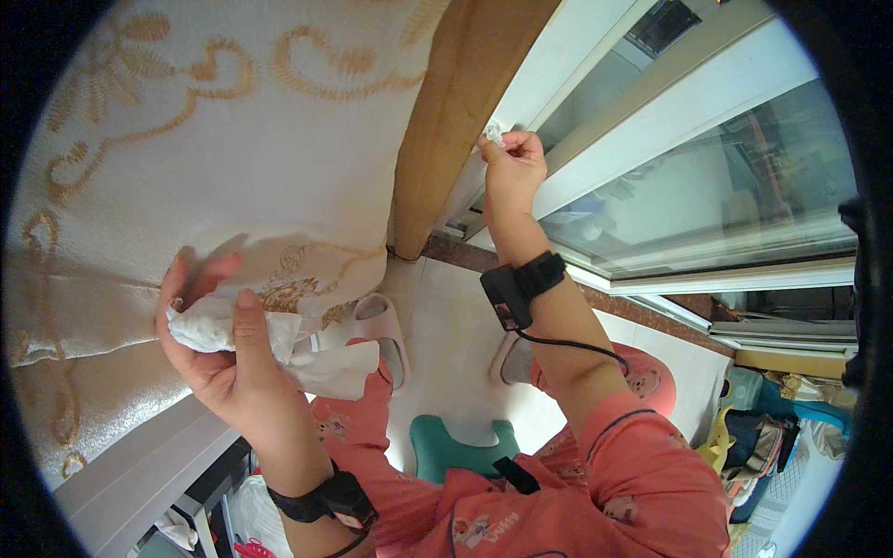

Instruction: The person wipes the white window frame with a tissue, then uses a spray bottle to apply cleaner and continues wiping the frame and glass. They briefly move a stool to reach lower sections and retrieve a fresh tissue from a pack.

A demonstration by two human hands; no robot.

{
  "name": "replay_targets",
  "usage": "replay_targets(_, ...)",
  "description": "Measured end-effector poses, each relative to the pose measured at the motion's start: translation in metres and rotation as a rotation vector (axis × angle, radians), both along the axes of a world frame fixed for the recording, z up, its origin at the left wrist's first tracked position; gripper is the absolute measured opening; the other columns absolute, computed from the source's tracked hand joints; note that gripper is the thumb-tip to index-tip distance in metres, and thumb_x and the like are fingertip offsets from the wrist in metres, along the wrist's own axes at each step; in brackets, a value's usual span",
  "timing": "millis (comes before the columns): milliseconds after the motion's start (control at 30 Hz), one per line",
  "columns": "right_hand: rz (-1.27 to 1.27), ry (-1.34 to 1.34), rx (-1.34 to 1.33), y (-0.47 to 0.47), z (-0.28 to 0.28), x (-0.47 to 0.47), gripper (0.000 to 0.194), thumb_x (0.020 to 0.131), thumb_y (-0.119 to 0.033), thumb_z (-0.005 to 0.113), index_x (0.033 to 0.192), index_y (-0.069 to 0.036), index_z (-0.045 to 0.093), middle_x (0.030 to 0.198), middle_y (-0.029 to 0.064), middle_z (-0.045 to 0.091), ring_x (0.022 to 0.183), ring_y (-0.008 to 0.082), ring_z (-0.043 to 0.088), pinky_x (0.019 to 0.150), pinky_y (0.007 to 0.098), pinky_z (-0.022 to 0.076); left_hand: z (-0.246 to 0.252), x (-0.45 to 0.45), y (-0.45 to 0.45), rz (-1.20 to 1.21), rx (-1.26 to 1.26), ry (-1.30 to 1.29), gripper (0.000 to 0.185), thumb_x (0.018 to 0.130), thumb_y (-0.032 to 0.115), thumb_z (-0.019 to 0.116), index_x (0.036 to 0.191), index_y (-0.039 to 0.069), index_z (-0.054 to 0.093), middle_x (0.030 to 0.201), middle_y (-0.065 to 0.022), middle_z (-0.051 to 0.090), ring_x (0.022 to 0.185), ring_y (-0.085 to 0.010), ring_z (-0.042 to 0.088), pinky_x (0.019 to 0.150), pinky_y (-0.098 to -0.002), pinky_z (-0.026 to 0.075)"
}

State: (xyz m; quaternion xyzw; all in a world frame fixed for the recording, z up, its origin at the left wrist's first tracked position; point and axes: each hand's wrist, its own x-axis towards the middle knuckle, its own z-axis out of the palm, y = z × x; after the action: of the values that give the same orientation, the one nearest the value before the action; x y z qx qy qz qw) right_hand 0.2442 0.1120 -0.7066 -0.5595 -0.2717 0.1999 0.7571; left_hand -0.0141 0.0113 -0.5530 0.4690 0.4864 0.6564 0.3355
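My left hand (230, 349) holds a crumpled white tissue (209, 324) between thumb and fingers, with a loose end hanging past the wrist side. It is in front of a cream curtain with gold embroidery (335, 160). Up and to the right, my right hand (513, 157) pinches a small, whitish, crumpled piece (494, 134), whose material I cannot tell, against or close to the white frame (551, 63) beside a brown wooden post (467, 91). Both wrists wear black straps with small devices.
Glazed sliding door panels (711, 181) stand at the right. Below are a green plastic stool (453, 450) and pink slippers (380, 321) on the tiled floor. Piled clothes and bags (757, 446) lie at the lower right; a plastic bag (258, 509) is at the lower left.
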Motion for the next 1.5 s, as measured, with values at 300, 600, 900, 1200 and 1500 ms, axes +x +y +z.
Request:
replay_targets(300,-0.066,0.025,-0.204,-0.008,-0.139,-0.011,0.018,0.068,0.003,0.064,0.077,-0.005,0.051,0.067,0.001,0.051,0.059,0.011,0.05,0.052,0.0249,0.0413,-0.007,0.004,0.005,0.069,0.019,0.116,0.05,0.082,-0.004,0.055,0.129,0.002,0.039,0.114,-0.0124,0.056,0.102,-0.0165,0.051,0.092,-0.0299,0.041)
replay_targets(600,-0.043,0.078,-0.538,-0.013,-0.121,-0.007,0.016,0.066,0.0,0.067,0.078,-0.001,0.055,0.068,0.0049,0.058,0.059,0.0136,0.055,0.052,0.0262,0.0444,-0.004,0.006,0.006,0.081,0.003,0.099,0.051,0.083,-0.003,0.054,0.13,0.003,0.036,0.116,-0.0134,0.053,0.095,-0.0141,0.051,0.087,-0.0274,0.042)
replay_targets(900,0.092,0.099,0.273,-0.002,0.037,0.001,0.023,0.072,0.004,0.072,0.077,-0.004,0.051,0.067,0.0028,0.057,0.056,0.0097,0.054,0.053,0.0222,0.0456,-0.011,0.005,-0.002,0.039,0.046,0.032,0.051,0.082,-0.005,0.055,0.13,0.004,0.039,0.119,-0.0131,0.054,0.107,-0.017,0.05,0.094,-0.0303,0.039)
replay_targets(1200,-0.059,-0.058,-0.343,-0.013,-0.119,0.004,0.019,0.065,0.003,0.069,0.075,-0.004,0.054,0.068,0.0018,0.057,0.063,0.0109,0.054,0.058,0.0249,0.0449,-0.017,0.002,0.005,0.106,0.025,0.138,0.054,0.082,-0.003,0.056,0.131,0.003,0.034,0.122,-0.0136,0.049,0.108,-0.0176,0.049,0.093,-0.034,0.043)
replay_targets(1500,-0.092,-0.136,-0.642,-0.019,-0.213,-0.002,0.021,0.064,0.0,0.07,0.08,-0.002,0.056,0.071,0.0048,0.059,0.063,0.0152,0.055,0.057,0.0282,0.0459,-0.023,0.0,0.006,0.21,-0.038,0.174,0.055,0.082,0.0,0.056,0.134,0.003,0.035,0.126,-0.0148,0.045,0.115,-0.0189,0.044,0.098,-0.0345,0.037)
